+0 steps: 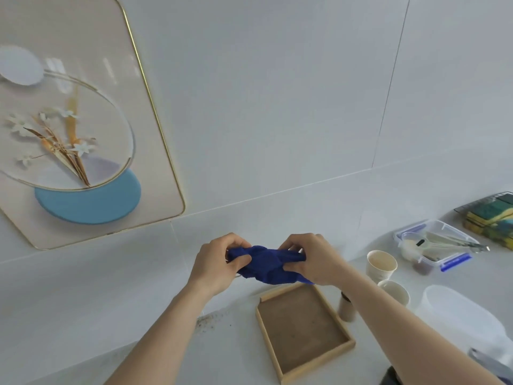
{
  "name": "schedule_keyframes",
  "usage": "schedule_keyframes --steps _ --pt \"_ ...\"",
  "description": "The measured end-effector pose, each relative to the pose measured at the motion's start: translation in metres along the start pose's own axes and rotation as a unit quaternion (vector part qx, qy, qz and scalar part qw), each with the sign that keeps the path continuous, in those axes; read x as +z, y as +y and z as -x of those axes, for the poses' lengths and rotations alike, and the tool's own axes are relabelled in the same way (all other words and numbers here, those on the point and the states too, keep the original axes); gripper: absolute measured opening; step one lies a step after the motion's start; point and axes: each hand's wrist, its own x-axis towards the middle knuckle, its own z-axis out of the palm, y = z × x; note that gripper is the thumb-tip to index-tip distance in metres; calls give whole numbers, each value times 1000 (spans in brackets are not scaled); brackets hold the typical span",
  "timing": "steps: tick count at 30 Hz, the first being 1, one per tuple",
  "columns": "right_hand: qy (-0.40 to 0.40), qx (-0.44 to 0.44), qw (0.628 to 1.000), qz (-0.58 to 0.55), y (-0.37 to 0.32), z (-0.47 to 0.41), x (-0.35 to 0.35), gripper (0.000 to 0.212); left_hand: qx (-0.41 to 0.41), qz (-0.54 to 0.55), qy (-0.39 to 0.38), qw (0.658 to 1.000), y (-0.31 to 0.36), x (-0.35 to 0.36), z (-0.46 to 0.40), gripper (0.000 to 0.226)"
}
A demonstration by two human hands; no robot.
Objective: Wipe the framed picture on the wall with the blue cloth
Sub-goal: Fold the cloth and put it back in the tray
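The framed picture [91,126] hangs on the white tiled wall at the upper left; it has a thin gold rim, dried flowers and a blue disc under glass. A bunched dark blue cloth [266,263] is held in front of the wall, below and to the right of the picture. My left hand [219,262] grips the cloth's left end and my right hand [311,259] grips its right end. Both hands are above the counter, well apart from the picture.
A shallow wooden tray [344,347] lies on the white counter just below the cloth. To the right stand two paper cups [381,263], a small bottle [345,308], a clear lidded box with tongs [438,243], a stack of sponges [491,219] and a white tub [458,312].
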Motion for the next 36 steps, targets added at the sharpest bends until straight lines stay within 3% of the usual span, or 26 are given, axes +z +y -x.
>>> schedule_keyframes --steps 16,22,25,28,30,36 --pt "-110 77 986 95 156 -10 86 29 -177 -46 -55 982 -71 182 -3 28" --pt "-127 98 981 111 197 -1 123 33 -176 -86 -75 978 -96 225 5 23" --pt "-186 94 969 135 215 10 140 50 -159 -130 -124 971 -109 241 13 24" --pt "-275 83 944 165 228 27 154 81 -130 -220 -224 941 -122 253 24 57" --pt "-279 79 939 185 233 34 161 90 -104 -289 -277 910 -134 261 32 75" --pt "-266 104 934 215 230 39 171 107 -66 -416 -307 853 -158 266 44 87"
